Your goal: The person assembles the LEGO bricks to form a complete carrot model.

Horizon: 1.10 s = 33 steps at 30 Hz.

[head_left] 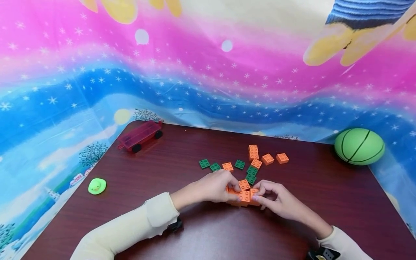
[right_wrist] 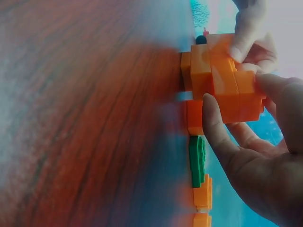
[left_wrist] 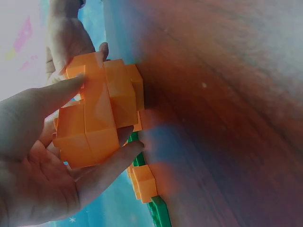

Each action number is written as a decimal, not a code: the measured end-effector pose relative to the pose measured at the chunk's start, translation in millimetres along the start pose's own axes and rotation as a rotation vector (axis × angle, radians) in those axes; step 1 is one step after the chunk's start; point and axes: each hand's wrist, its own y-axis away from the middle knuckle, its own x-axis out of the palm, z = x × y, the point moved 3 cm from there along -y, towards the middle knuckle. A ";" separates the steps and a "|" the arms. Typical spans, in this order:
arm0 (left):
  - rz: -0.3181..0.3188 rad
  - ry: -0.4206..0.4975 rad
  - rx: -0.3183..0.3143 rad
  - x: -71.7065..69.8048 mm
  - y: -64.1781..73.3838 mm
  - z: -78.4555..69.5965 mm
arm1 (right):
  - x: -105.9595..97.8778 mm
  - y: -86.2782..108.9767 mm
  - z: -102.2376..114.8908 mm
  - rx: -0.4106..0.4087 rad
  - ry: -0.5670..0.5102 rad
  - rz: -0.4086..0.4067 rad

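Both hands hold one built-up block of orange toy bricks [head_left: 244, 196] low over the near middle of the table. My left hand [head_left: 216, 186] grips its left end, thumb along the near side. At the other end my right hand [head_left: 281, 200] pinches it between thumb and fingers. In the left wrist view the stepped brick block [left_wrist: 102, 113] has several bricks joined in layers, narrower toward the bottom. The right wrist view shows a fingertip against the side of the block [right_wrist: 225, 90]. Just behind it lies a loose orange brick [head_left: 243, 185].
Beyond the hands lie loose green bricks [head_left: 239, 164] and orange bricks [head_left: 268, 159]. A red toy wagon [head_left: 143, 135] stands at the back left, a green toy duck [head_left: 97, 186] near the left edge. At the back right corner rests a green ball [head_left: 359, 146].
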 end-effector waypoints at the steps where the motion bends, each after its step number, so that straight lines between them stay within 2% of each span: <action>1: 0.001 0.014 -0.001 0.2 -0.8 0.3 | -0.1 -0.1 -0.3 -0.004 -0.001 -0.001; 7: 0.002 0.088 -0.018 -1.4 -3.7 -3.6 | -1.5 -1.3 0.6 -0.040 0.005 -0.004; 12: -0.011 0.080 -0.066 -1.9 -2.9 -6.6 | -2.5 -2.0 1.1 -0.044 -0.001 0.006; 15: -0.029 0.069 -0.067 -1.3 -1.6 -7.4 | -4.4 -1.3 0.8 -0.029 0.011 0.003; 20: -0.046 0.036 -0.001 0.4 -2.9 -5.6 | -6.6 2.8 0.0 0.008 0.017 0.013; 22: -0.077 0.022 0.039 -4.4 -5.9 -3.7 | -6.4 3.7 0.6 0.017 0.017 0.017; 24: -0.117 0.000 0.051 -11.8 -10.7 0.8 | -5.9 3.6 1.9 0.028 0.017 0.019; 27: -0.146 -0.091 0.002 -22.9 -19.3 13.1 | -5.7 2.0 5.5 0.042 0.039 0.022; 31: -0.075 -0.222 -0.116 -28.3 -28.1 27.8 | -7.4 -2.4 12.5 0.034 0.156 0.014; 33: -0.046 -0.254 -0.157 -27.8 -32.4 32.6 | -9.0 -4.6 16.0 0.023 0.230 -0.003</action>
